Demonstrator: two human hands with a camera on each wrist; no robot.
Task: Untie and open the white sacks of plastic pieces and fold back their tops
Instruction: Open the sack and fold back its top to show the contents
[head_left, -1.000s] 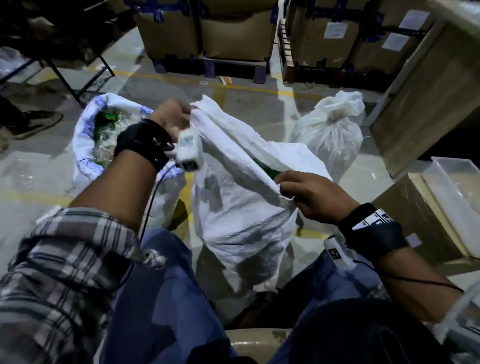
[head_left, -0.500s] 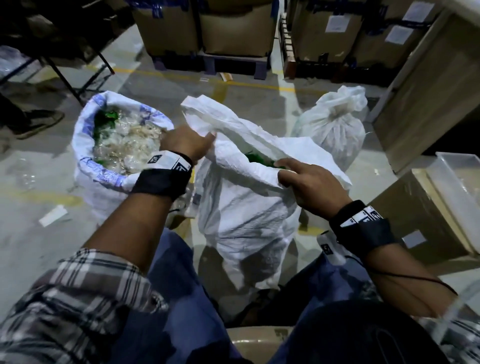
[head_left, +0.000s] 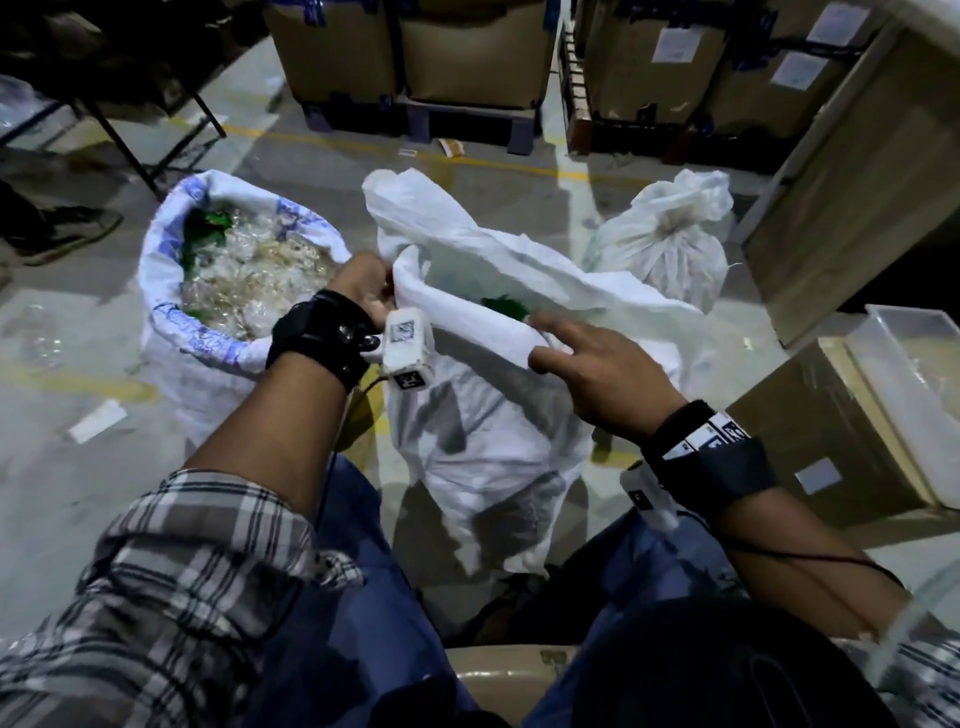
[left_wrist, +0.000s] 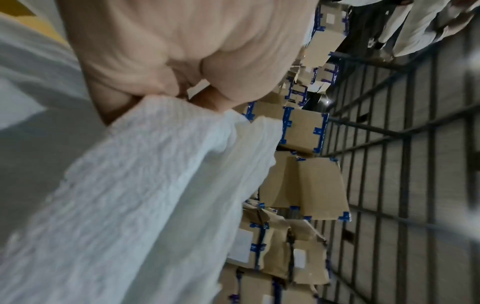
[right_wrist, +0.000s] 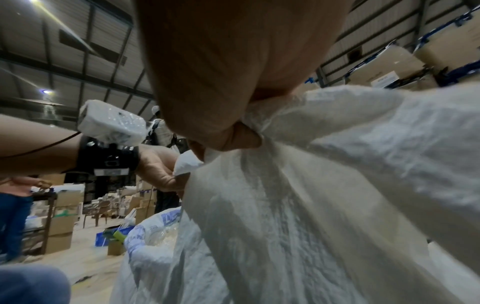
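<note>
A white woven sack (head_left: 483, 415) stands on the floor between my knees, its mouth open and a green piece (head_left: 506, 306) showing inside. My left hand (head_left: 363, 291) grips the near-left part of its rolled rim (left_wrist: 166, 115). My right hand (head_left: 597, 364) pinches the near-right part of the rim (right_wrist: 259, 123), index finger stretched along the fold. To the left stands another sack (head_left: 171, 270) with blue print, its top folded back and clear plastic pieces (head_left: 260, 270) heaped inside. A tied white sack (head_left: 665, 249) stands behind on the right.
Cardboard boxes (head_left: 478, 52) on pallets line the far side. A wooden crate (head_left: 841, 197) and a carton with a clear plastic tub (head_left: 914, 395) sit on the right. A folding table leg (head_left: 124, 150) and someone's shoe (head_left: 67, 234) are at the far left.
My left hand dropped from the raised top of the sack down to its near-left rim. The near edge is now rolled outward and the mouth gapes wider. The right hand's index finger has stretched out.
</note>
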